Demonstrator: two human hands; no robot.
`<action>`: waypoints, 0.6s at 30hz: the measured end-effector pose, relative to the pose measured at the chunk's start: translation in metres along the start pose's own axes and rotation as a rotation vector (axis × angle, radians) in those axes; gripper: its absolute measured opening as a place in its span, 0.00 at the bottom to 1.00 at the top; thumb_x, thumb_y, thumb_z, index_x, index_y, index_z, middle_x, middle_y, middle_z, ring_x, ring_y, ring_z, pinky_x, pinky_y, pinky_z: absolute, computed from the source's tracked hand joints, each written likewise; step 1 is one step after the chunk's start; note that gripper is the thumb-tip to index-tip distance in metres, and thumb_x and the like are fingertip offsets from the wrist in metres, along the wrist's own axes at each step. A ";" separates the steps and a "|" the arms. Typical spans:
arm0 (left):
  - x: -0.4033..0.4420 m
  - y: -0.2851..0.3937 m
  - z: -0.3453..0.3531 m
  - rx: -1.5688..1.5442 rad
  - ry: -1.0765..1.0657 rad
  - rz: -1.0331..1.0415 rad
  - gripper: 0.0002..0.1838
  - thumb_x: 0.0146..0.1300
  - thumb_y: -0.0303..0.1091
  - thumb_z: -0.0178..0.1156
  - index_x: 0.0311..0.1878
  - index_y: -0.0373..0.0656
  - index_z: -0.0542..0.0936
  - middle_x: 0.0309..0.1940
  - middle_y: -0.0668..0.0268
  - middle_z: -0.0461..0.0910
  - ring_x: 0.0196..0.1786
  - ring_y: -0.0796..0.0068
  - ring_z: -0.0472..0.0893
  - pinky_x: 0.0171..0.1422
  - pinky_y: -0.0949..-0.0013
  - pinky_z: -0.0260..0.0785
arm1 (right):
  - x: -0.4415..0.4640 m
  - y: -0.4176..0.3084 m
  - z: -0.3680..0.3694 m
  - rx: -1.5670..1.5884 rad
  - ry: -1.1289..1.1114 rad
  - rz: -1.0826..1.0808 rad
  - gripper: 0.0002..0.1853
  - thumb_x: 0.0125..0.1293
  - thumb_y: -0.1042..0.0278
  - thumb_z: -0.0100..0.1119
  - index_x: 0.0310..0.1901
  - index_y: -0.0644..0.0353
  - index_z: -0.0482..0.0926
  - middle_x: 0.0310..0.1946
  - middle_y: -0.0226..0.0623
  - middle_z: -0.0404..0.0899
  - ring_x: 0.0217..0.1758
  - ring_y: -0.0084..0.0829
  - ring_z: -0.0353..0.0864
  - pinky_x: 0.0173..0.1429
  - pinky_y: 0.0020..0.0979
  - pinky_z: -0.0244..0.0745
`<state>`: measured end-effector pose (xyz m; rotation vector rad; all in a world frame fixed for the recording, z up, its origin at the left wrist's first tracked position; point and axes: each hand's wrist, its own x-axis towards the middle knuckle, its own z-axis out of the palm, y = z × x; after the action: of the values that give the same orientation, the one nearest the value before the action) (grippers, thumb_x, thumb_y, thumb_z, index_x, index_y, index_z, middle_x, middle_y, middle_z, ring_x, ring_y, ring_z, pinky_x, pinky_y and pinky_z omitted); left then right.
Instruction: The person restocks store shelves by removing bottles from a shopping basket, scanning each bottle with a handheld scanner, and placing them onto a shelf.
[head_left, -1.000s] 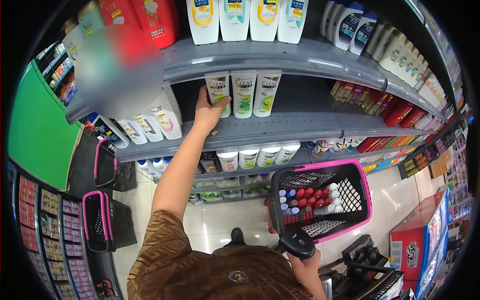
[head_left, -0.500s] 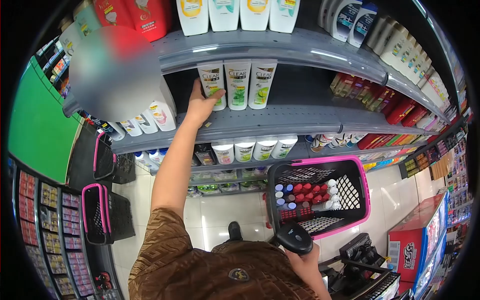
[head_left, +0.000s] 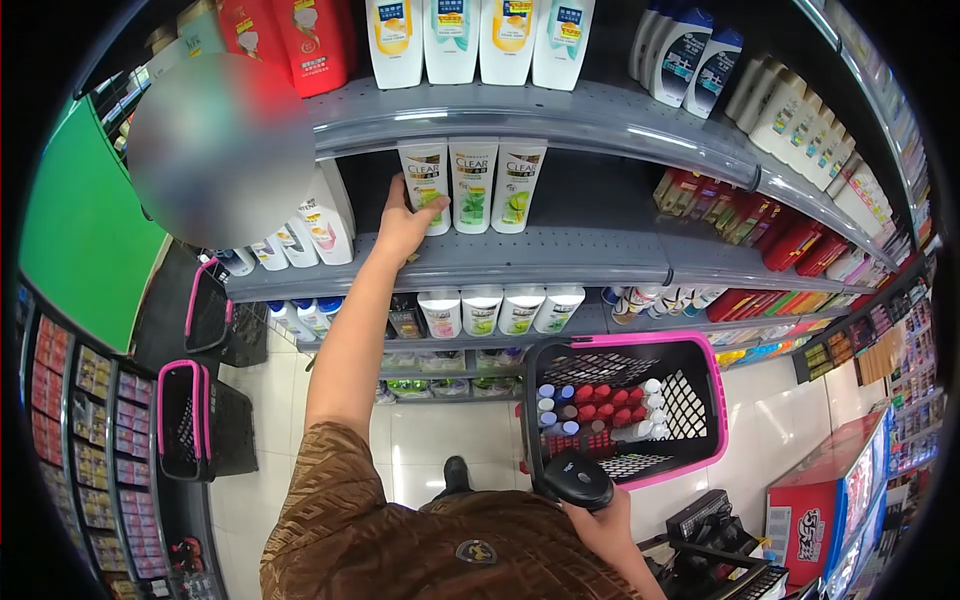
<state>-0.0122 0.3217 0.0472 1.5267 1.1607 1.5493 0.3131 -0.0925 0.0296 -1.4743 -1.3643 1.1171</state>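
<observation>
My left hand [head_left: 403, 228] is closed around the lower part of the leftmost white CLEAR shampoo bottle [head_left: 424, 165], thumb across its front. That bottle stands upright on the middle shelf. Right beside it are a second CLEAR bottle [head_left: 473, 188] and a third CLEAR bottle [head_left: 518, 190]. Down near my body, my right hand [head_left: 606, 525] grips a black handheld barcode scanner [head_left: 578, 480]; most of its handle is hidden. Just beyond the scanner is a black shopping basket with a pink rim [head_left: 712, 400], holding several bottles with white, blue and red caps [head_left: 600, 402].
Shelf edges [head_left: 540, 128] run above and below my left hand. White bottles [head_left: 500, 310] line the lower shelf, red ones [head_left: 792, 242] the right. Two stacks of baskets [head_left: 232, 430] stand at left. A red-sided display case [head_left: 808, 530] is at lower right.
The view has shifted slightly, so the shelves sit a little lower and the basket further left. Both hands keep their holds on the bottle and the scanner.
</observation>
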 end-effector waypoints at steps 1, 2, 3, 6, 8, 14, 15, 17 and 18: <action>0.001 -0.002 -0.001 -0.007 -0.001 0.002 0.36 0.63 0.32 0.75 0.68 0.35 0.67 0.59 0.50 0.83 0.61 0.60 0.83 0.66 0.60 0.75 | 0.000 0.000 0.004 -0.005 0.005 -0.002 0.14 0.65 0.76 0.71 0.51 0.68 0.85 0.43 0.37 0.91 0.46 0.20 0.86 0.53 0.28 0.81; 0.002 -0.004 -0.002 0.004 -0.008 -0.008 0.36 0.63 0.32 0.75 0.69 0.35 0.67 0.59 0.50 0.83 0.61 0.61 0.83 0.66 0.60 0.75 | 0.000 0.002 0.007 0.007 0.016 -0.010 0.14 0.65 0.76 0.71 0.51 0.68 0.85 0.42 0.37 0.91 0.46 0.20 0.86 0.53 0.28 0.81; 0.001 -0.003 -0.003 0.015 -0.015 -0.019 0.36 0.63 0.33 0.75 0.69 0.36 0.67 0.59 0.50 0.83 0.61 0.61 0.83 0.66 0.60 0.75 | -0.001 0.001 0.011 0.019 0.026 -0.017 0.14 0.65 0.75 0.71 0.51 0.67 0.85 0.42 0.37 0.91 0.46 0.20 0.86 0.53 0.28 0.80; 0.000 -0.003 -0.004 0.024 -0.014 -0.008 0.36 0.62 0.33 0.75 0.69 0.36 0.67 0.59 0.50 0.83 0.61 0.61 0.83 0.66 0.60 0.75 | -0.003 -0.006 0.025 0.050 0.058 0.003 0.13 0.65 0.75 0.71 0.50 0.67 0.85 0.41 0.38 0.91 0.45 0.20 0.86 0.53 0.28 0.80; 0.001 -0.003 -0.006 0.021 -0.028 -0.016 0.37 0.62 0.33 0.75 0.70 0.36 0.67 0.59 0.51 0.83 0.61 0.61 0.83 0.66 0.61 0.75 | -0.004 -0.005 0.034 0.036 0.063 -0.003 0.14 0.65 0.75 0.71 0.51 0.67 0.85 0.41 0.38 0.91 0.45 0.20 0.86 0.52 0.29 0.80; 0.003 -0.009 -0.004 -0.012 -0.044 -0.004 0.38 0.62 0.31 0.75 0.71 0.35 0.66 0.60 0.51 0.82 0.62 0.61 0.83 0.67 0.62 0.74 | -0.016 0.015 0.036 0.049 0.067 0.003 0.14 0.65 0.75 0.71 0.51 0.67 0.84 0.42 0.39 0.90 0.45 0.21 0.86 0.53 0.29 0.81; 0.002 -0.008 -0.003 -0.020 -0.040 0.000 0.38 0.62 0.30 0.75 0.71 0.35 0.65 0.61 0.51 0.82 0.62 0.62 0.82 0.67 0.62 0.74 | -0.017 0.017 0.035 0.042 0.073 0.010 0.14 0.65 0.75 0.71 0.51 0.67 0.84 0.42 0.39 0.90 0.45 0.21 0.86 0.53 0.29 0.81; 0.001 -0.004 -0.003 -0.011 -0.039 -0.017 0.38 0.62 0.30 0.75 0.71 0.35 0.66 0.61 0.51 0.82 0.62 0.62 0.82 0.67 0.62 0.74 | -0.015 0.016 0.029 0.078 0.084 0.021 0.14 0.65 0.75 0.71 0.51 0.67 0.84 0.41 0.40 0.91 0.45 0.22 0.87 0.53 0.29 0.81; 0.000 -0.005 -0.004 -0.003 -0.035 -0.011 0.38 0.62 0.29 0.75 0.71 0.35 0.66 0.61 0.52 0.82 0.62 0.62 0.82 0.68 0.62 0.74 | -0.014 0.014 0.024 0.104 0.093 0.033 0.15 0.64 0.74 0.72 0.51 0.67 0.84 0.41 0.40 0.91 0.45 0.22 0.87 0.53 0.30 0.81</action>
<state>-0.0163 0.3232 0.0428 1.5376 1.1443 1.5105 0.2933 -0.1074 0.0103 -1.4596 -1.2041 1.1102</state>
